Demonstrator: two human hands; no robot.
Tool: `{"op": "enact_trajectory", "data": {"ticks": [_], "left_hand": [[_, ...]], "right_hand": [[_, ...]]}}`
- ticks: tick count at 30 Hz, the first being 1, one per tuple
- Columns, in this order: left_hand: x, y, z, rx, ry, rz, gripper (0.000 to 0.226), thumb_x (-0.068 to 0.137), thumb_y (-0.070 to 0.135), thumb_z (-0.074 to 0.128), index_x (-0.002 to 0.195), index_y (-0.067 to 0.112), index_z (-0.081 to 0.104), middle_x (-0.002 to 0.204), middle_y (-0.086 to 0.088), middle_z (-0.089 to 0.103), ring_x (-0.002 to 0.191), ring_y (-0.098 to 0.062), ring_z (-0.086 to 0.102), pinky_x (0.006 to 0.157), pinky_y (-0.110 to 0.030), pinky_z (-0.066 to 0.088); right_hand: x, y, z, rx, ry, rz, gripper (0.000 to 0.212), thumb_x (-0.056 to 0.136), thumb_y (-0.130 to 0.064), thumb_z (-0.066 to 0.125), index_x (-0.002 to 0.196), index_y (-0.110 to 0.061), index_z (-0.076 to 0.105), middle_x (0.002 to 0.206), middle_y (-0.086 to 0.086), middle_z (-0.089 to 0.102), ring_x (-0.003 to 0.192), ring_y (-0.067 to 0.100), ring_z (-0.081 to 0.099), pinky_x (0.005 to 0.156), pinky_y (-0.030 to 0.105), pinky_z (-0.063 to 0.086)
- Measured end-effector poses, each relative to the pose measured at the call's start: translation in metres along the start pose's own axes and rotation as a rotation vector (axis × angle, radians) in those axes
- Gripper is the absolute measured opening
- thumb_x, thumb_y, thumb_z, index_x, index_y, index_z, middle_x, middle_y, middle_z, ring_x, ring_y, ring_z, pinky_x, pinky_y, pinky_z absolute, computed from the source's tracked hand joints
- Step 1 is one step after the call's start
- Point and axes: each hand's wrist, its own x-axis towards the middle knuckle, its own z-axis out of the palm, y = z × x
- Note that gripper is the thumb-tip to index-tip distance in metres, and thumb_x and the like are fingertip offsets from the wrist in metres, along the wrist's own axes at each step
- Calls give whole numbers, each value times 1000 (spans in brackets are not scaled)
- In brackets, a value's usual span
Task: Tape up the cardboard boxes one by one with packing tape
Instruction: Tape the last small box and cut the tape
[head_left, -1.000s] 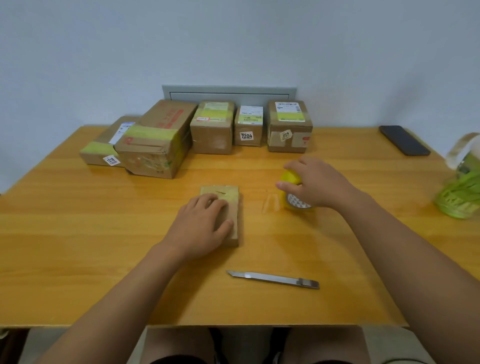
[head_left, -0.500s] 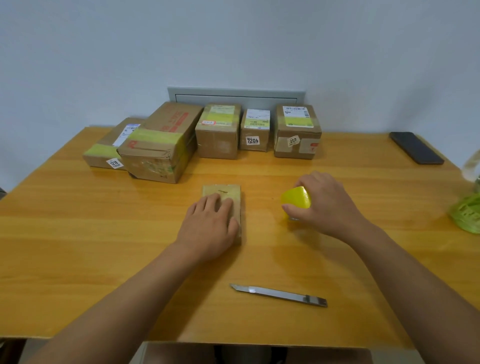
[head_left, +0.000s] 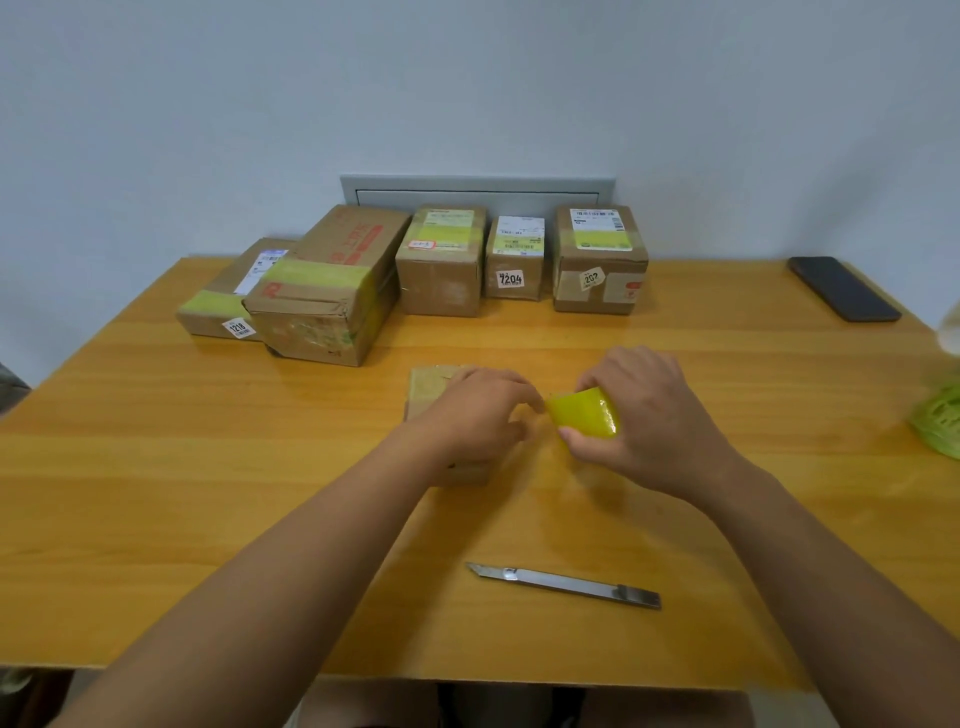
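Wooden table (head_left: 156, 467) holds a small cardboard box (head_left: 434, 384) mid-table. Relative to that box: five taped boxes (head_left: 441, 260) in a row well behind it, utility knife (head_left: 563, 584) in front, black phone (head_left: 844, 288) far back-right, green object (head_left: 940, 421) at the right edge.

1. Both bare forearms reach forward from the lower corners and converge toward the middle.
2. The left hand (head_left: 475, 415) is knuckles up, its fingers curled and their tips drawn together toward the right hand.
3. The right hand (head_left: 657, 421) is knuckles up, with fingers and thumb curled round a yellow roll.
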Motion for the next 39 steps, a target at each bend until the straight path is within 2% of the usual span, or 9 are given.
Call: {"op": "enact_trajectory", "data": {"ticks": [3, 7, 11, 21, 25, 29, 32, 34, 39], "left_hand": [[3, -1, 3, -54, 32, -3, 16, 92, 23, 61, 106, 26, 69, 113, 4, 68, 108, -21, 59, 94, -34, 40], [-5, -1, 4, -58, 98, 33, 15, 93, 15, 57, 98, 18, 71, 100, 1, 69, 93, -21, 61, 81, -38, 49], [-16, -4, 5, -18, 128, 86, 18, 99, 18, 50, 104, 17, 68, 104, 0, 66, 94, -21, 59, 80, -39, 49], [-44, -1, -19, -174, 141, 103, 19, 99, 13, 53, 113, 24, 56, 106, 13, 45, 92, -10, 53, 77, -30, 47], [-53, 0, -32, -268, 126, 68, 40, 98, 12, 57, 130, 34, 49, 116, 17, 42, 88, -1, 53, 72, -13, 40], [-65, -3, -34, -460, 154, -10, 60, 94, 15, 65, 144, 36, 38, 121, 15, 45, 75, 4, 58, 71, -16, 47], [-71, -13, -33, -665, 202, -221, 33, 88, 24, 73, 118, 24, 59, 112, 6, 61, 75, -4, 60, 66, -22, 48], [-73, -21, -34, -831, 202, -296, 18, 87, 23, 74, 99, 11, 66, 97, -2, 69, 81, -14, 66, 76, -31, 56], [-74, -39, -37, -1106, 229, -366, 12, 91, 8, 67, 103, 6, 68, 82, -4, 63, 76, -14, 63, 76, -30, 59]], "right_hand": [[-4, 2, -1, -19, 18, -27, 43, 75, -54, 56, 92, -14, 62, 85, 1, 53, 80, 24, 51, 75, 38, 37], [-7, 6, -6, 2, 26, -35, 43, 77, -54, 57, 94, -15, 62, 87, 0, 53, 82, 21, 49, 75, 34, 32], [-9, 5, -9, 27, 52, -75, 42, 78, -53, 58, 95, -15, 62, 88, 1, 54, 82, 18, 46, 75, 29, 27], [-6, -1, -30, 150, 139, -114, 45, 76, -50, 64, 100, -12, 62, 93, 5, 58, 86, 18, 47, 74, 34, 40], [-3, 1, -41, 242, 158, -32, 45, 75, -51, 65, 101, -15, 61, 95, 4, 57, 87, 18, 48, 71, 24, 38], [-2, 6, -42, 387, 168, 90, 42, 73, -56, 64, 102, -26, 56, 99, -4, 56, 89, 9, 50, 71, 16, 39], [-1, 7, -36, 444, 163, 166, 44, 71, -58, 64, 101, -27, 57, 99, -7, 56, 88, 3, 50, 71, 15, 39], [0, 6, -29, 468, 142, 214, 44, 70, -59, 65, 102, -30, 56, 98, -13, 54, 93, -3, 51, 69, 16, 39], [11, 6, -16, 517, 132, 341, 39, 73, -49, 72, 104, -31, 55, 100, -24, 49, 91, -5, 50, 66, 21, 40]]}}
